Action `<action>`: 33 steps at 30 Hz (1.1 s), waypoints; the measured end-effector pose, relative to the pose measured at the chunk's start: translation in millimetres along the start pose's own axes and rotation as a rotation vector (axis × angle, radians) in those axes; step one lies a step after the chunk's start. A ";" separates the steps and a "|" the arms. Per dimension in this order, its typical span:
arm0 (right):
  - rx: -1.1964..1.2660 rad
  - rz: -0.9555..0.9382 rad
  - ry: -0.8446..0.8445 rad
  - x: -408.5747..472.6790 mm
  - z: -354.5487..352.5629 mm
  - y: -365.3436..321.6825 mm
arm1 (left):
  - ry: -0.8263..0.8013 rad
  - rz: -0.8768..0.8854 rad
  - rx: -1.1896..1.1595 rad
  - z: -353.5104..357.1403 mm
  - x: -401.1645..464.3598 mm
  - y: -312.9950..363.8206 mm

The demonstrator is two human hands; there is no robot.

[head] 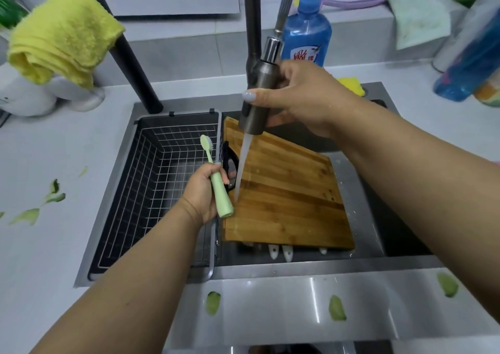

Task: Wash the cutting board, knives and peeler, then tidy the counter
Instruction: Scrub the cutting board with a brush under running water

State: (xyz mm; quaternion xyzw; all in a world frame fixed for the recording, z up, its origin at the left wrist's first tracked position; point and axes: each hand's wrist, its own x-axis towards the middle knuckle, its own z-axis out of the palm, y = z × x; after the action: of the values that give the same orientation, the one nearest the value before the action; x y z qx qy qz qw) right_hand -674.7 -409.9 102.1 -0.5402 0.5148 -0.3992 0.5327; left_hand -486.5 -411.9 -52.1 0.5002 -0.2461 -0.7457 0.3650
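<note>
A wooden cutting board (pixel 286 191) lies tilted in the sink (pixel 359 191). My right hand (pixel 300 96) grips the pull-out faucet sprayer (pixel 258 102), and its water stream (pixel 242 164) runs down onto the board's left edge. My left hand (pixel 204 191) holds a pale green brush (pixel 216 177), bristles up, together with a black-handled tool (pixel 230 164) that could be the peeler. White handle tips (pixel 281 252) stick out from under the board's near edge.
A black wire basket (pixel 140 191) sits in the sink's left half. Green vegetable peels (pixel 29 215) lie on the left counter and on the steel front ledge (pixel 336 307). A blue soap bottle (pixel 307 31), a yellow towel (pixel 62 34) and a yellow sponge (pixel 351 84) stand behind.
</note>
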 end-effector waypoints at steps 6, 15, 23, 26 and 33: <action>-0.075 0.036 -0.028 -4.2 -8.7 -2.0 | 0.007 0.013 0.015 -5.3 4.7 -3.2; -0.511 0.063 0.018 -15.0 -52.6 -10.0 | 0.030 0.030 0.040 1.6 0.3 -2.4; -0.716 0.084 0.033 -17.8 -75.1 -17.0 | 0.005 0.012 0.020 -2.7 5.8 -4.7; -0.649 0.065 0.022 -13.9 -68.3 -11.4 | 0.026 0.016 0.032 3.6 0.9 -3.0; -0.354 -0.013 0.021 8.6 -37.8 6.7 | 0.052 0.025 0.060 5.5 -1.6 -1.7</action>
State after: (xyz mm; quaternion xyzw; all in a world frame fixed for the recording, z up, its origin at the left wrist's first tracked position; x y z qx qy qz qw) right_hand -711.4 -423.9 98.8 -0.6247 0.5792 -0.3114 0.4212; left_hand -491.7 -409.5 -50.4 0.5270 -0.2649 -0.7200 0.3657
